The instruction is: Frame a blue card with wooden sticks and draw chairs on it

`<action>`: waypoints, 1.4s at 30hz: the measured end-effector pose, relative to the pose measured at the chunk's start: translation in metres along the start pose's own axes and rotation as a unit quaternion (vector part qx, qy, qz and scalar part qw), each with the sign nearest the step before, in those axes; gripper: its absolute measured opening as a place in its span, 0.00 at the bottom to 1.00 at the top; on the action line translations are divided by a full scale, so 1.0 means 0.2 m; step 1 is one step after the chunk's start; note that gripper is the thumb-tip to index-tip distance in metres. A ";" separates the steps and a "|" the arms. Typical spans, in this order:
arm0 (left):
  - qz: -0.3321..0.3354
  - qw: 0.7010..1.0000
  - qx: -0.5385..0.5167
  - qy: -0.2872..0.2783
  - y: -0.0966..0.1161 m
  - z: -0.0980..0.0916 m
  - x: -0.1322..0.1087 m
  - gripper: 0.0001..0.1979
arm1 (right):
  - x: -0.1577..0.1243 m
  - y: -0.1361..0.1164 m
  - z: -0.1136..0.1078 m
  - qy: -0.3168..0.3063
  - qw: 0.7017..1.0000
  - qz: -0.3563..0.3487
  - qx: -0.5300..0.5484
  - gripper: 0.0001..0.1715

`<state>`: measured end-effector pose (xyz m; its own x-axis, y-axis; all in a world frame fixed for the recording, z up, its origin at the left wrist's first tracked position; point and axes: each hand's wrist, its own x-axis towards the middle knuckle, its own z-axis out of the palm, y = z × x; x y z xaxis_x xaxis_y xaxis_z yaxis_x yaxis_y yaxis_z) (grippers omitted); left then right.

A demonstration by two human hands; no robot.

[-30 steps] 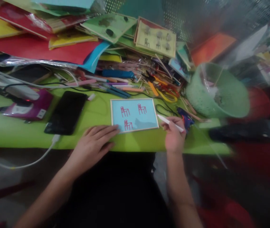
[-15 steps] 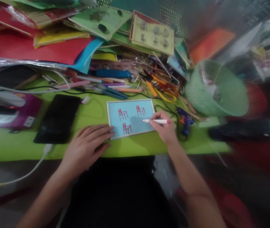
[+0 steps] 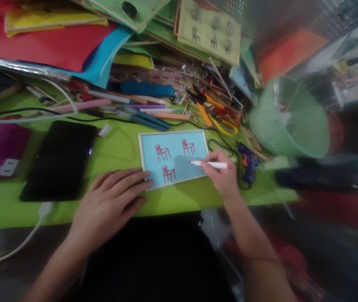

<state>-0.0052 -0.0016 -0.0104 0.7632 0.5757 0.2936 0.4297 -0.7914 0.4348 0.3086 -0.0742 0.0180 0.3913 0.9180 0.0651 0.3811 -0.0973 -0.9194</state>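
A light blue card (image 3: 179,157) with a pale thin frame lies on the green tabletop, bearing three chair drawings in dark red line. My left hand (image 3: 112,199) rests flat, fingers stretched out, with its fingertips on the card's lower left corner. Pinched in my right hand (image 3: 222,174) is a white marker (image 3: 215,165) with a pinkish-red end. Its tip points left over the card's lower right part, under the upper right chair; whether it touches the surface I cannot tell.
A black phone (image 3: 59,159) with a white cable lies at left. Pens, yellow-handled scissors (image 3: 226,126) and orange-handled pliers (image 3: 204,113) crowd behind the card. To the right are a blue glue gun (image 3: 247,163) and a green basket (image 3: 289,126). Coloured sheets (image 3: 40,46) pile up behind.
The view has shifted a little, so the phone and papers sit further left. The same three chairs show on the card. Both hands keep their places, and the marker tip has barely moved.
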 end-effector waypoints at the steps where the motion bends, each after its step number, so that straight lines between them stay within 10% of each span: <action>1: 0.000 1.000 0.000 -0.001 0.00 0.00 0.00 0.20 | 0.00 0.00 0.00 0.000 1.000 0.002 0.000 0.06; 42: -0.014 1.000 0.018 0.001 0.02 -0.02 0.01 0.18 | -0.02 0.01 -0.03 -0.049 0.999 0.003 0.018 0.08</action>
<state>-0.0031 -0.0036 -0.0052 0.7496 0.5983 0.2832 0.4684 -0.7817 0.4118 0.3130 -0.0806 0.0190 0.3088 0.9508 0.0225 0.3471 -0.0906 -0.9334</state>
